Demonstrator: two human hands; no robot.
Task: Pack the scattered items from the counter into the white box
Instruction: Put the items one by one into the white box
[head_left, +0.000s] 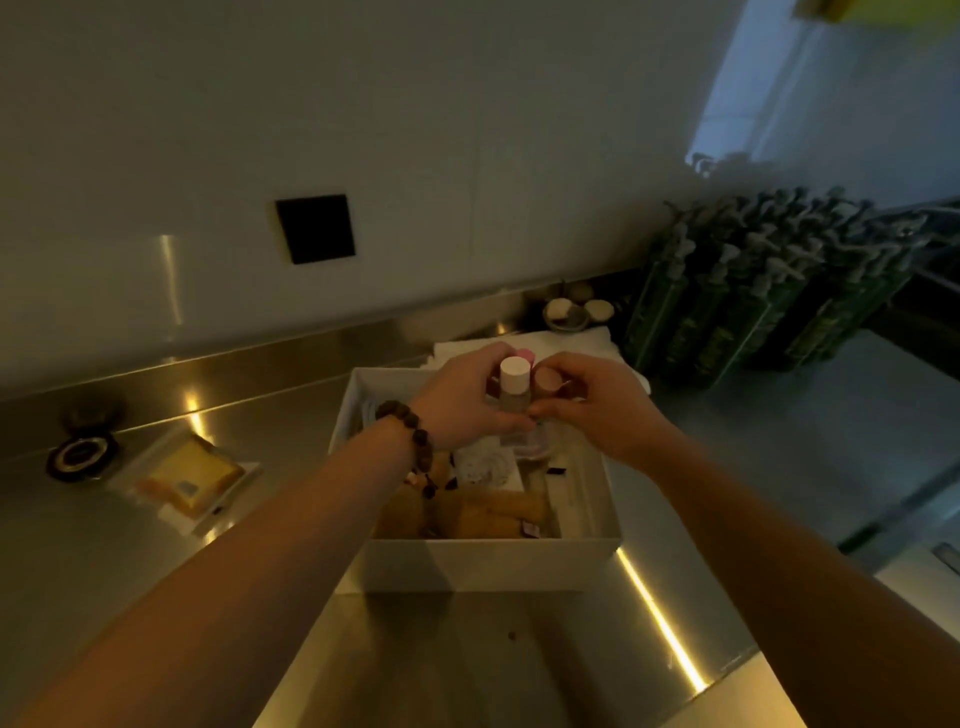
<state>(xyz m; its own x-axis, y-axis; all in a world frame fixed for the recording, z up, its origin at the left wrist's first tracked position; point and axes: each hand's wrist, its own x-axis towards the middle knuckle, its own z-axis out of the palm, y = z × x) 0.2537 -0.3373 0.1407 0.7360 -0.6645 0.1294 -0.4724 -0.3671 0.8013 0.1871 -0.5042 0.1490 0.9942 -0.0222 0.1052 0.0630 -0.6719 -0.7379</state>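
The left hand (465, 402) curls round a small pale bottle with a white cap (514, 400), holding it upright over the far half of the white box (493, 564); a second, pink cap (526, 355) peeps out just behind the fingers. Beside it and touching, the right hand (597, 410) pinches a bottle with a tan cap (549, 382), its fingers closed on the bottle's body — the two bottles stand side by side between the hands. A dark bead bracelet (410, 428) rings the left wrist. Below the hands, the box holds tan wrapped packets (493, 512) on the near side and clear wrapped pieces under the bottles. Left of the left hand, on the steel table (467, 665), lie a yellow item in a clear packet (189, 475) and, farther out, a round black tin (80, 454). Beyond the right hand sit a dish of small round lids (574, 312) and a cluster of green pump bottles (753, 291) against the wall.
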